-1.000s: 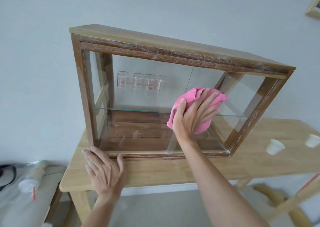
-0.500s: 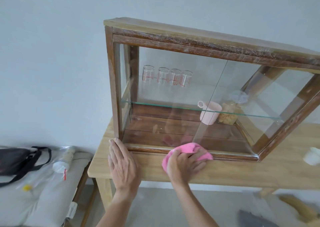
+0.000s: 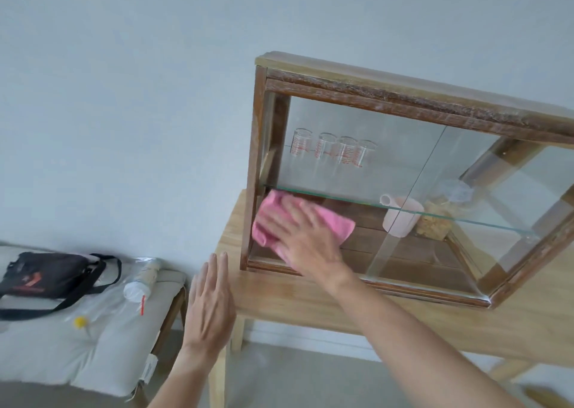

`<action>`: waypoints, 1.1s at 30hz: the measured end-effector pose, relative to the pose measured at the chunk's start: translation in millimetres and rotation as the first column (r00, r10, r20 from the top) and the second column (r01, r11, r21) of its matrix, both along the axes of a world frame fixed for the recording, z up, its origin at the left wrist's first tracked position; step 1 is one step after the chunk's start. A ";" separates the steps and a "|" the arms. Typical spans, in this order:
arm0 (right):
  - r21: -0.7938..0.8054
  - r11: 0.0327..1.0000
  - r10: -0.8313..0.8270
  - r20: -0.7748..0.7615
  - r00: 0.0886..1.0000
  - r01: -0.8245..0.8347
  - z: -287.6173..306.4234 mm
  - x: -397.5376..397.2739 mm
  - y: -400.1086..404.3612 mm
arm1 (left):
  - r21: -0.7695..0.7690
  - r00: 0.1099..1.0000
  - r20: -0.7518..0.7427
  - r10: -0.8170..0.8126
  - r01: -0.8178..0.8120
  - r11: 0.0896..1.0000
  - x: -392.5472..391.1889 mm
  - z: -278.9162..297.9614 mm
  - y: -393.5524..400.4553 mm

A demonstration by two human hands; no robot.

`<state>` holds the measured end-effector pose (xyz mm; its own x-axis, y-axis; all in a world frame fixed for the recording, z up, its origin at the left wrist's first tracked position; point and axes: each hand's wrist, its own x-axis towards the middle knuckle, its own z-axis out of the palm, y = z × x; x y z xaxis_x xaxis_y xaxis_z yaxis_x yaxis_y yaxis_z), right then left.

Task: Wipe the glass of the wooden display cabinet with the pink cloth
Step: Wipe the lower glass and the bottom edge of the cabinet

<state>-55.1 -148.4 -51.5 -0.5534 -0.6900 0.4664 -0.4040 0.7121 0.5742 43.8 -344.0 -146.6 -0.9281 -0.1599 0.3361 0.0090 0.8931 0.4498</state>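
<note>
The wooden display cabinet stands on a light wooden table against the wall. My right hand lies flat on the pink cloth and presses it against the lower left of the front glass, just below the glass shelf. My left hand hovers with flat, spread fingers over the table's left front corner, holding nothing. Inside the cabinet are several marked glass beakers on the shelf, and a pink cup and a jar below.
A cushioned stool stands left of the table. It carries a black bag, a clear plastic bag and a tube-shaped bottle. The plain wall rises behind everything.
My right hand moved the cloth from the right glass down to the bottom frame, then left and up onto the lower left glass. My left hand lifted off the table edge. My view swung left.
</note>
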 end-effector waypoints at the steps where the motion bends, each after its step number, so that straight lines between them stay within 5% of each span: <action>1: -0.116 0.993 -0.014 -0.041 0.999 0.009 16.6 -5.4 0.5 | 0.008 1.000 -0.013 -0.004 0.004 1.000 -0.5 1.9 2.7; 3: -0.336 0.942 -0.055 -0.095 0.994 0.020 40.1 -11.8 1.9 | 0.010 0.999 -0.032 -0.026 0.026 1.000 -2.1 4.2 10.2; 5: -0.387 0.922 -0.071 -0.112 0.991 0.022 41.5 -11.1 0.2 | 0.026 0.998 -0.043 -0.054 0.056 0.998 -4.2 5.5 17.6; 10: 0.142 0.988 0.040 0.123 0.992 -0.057 -27.8 10.9 -3.3 | 0.032 0.996 0.004 -0.085 0.084 0.996 4.2 -2.4 29.3; 12: 0.227 0.971 0.035 0.152 0.988 -0.069 -53.4 17.2 -1.1 | 0.005 0.996 0.003 -0.088 0.088 0.996 8.6 -6.5 29.0; 17: -0.142 0.982 -0.093 0.221 0.971 0.126 -73.7 42.7 30.6 | -0.045 1.000 0.010 -0.024 0.025 0.999 9.3 -10.7 40.3; 23: -0.418 0.755 -0.408 0.303 0.861 0.505 -81.6 70.5 79.8 | 0.065 0.994 0.107 0.010 -0.017 0.998 2.4 -1.8 81.5; 30: -0.598 0.702 -0.353 0.181 0.918 0.387 17.2 26.0 74.8 | 0.087 0.984 0.160 0.076 -0.091 0.992 -0.7 5.4 98.9; 33: -0.575 0.741 -0.303 0.175 0.937 0.347 6.7 23.7 78.5 | 0.048 0.982 0.160 0.100 -0.109 0.993 -0.4 1.1 102.4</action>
